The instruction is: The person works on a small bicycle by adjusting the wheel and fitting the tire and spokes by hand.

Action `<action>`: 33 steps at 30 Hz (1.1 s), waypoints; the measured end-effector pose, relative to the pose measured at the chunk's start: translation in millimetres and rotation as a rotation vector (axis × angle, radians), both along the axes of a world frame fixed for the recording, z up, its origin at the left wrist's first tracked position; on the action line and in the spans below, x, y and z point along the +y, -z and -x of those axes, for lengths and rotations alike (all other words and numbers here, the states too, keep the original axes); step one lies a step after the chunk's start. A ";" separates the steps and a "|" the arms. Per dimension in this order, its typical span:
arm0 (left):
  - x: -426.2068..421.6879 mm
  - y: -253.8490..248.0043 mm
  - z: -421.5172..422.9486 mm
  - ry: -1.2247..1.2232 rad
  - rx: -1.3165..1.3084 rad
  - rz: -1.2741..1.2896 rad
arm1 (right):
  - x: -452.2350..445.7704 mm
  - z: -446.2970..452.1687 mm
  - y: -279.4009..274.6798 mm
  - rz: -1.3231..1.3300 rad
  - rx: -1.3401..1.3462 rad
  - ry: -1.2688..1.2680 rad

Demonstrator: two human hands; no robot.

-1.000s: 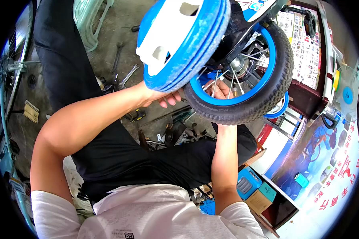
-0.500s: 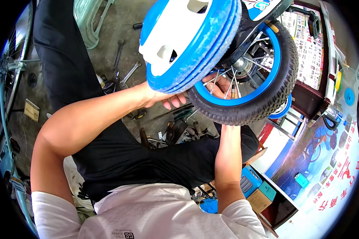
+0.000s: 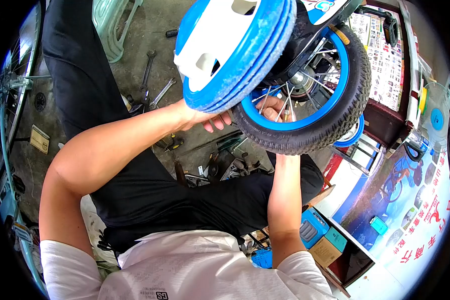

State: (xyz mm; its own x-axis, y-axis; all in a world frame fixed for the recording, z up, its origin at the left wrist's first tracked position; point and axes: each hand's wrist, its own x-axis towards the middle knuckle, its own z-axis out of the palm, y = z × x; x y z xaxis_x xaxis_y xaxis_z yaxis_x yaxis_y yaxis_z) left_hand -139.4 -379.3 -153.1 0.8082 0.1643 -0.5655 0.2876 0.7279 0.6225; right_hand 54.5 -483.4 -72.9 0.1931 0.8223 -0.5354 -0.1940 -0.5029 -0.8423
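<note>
A child's bicycle wheel with a blue rim [image 3: 305, 123] and a black knobbly tyre [image 3: 355, 95] stands in front of me. Nearer to me, a blue and white training wheel [image 3: 200, 82] covers part of it. My left hand [image 3: 200, 117] is at the training wheel's lower edge, fingers curled beneath it and thumb hidden. My right hand [image 3: 274, 106] reaches behind the tyre. Through the spokes, its thumb and fingers are closed at the brass-coloured valve stem [image 3: 286, 115] inside the rim. The spokes partly hide the grip.
On the floor lie two spanners [image 3: 162, 94] and a heap of tools [image 3: 225, 162] between my legs. A green plastic stool [image 3: 116, 37] is at the upper left. To the right stand a cabinet [image 3: 385, 117] and a printed sign [image 3: 410, 220]; a blue box [image 3: 312, 227] sits below.
The bicycle wheel and training wheel have shifted slightly left. My right hand has moved a little left with them, still at the valve stem. My left hand has barely moved.
</note>
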 end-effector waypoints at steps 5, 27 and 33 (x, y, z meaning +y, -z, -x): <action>0.3 2.1 0.2 0.003 -0.004 -0.011 | 1.1 -0.8 6.0 -0.017 -0.046 -0.006; -0.6 8.7 -0.1 -0.011 -0.023 -0.012 | 16.3 -1.6 -10.7 0.058 -0.061 -0.142; -2.2 12.5 -0.6 -0.024 -0.044 -0.007 | 14.5 -4.9 -3.1 0.043 -0.015 -0.154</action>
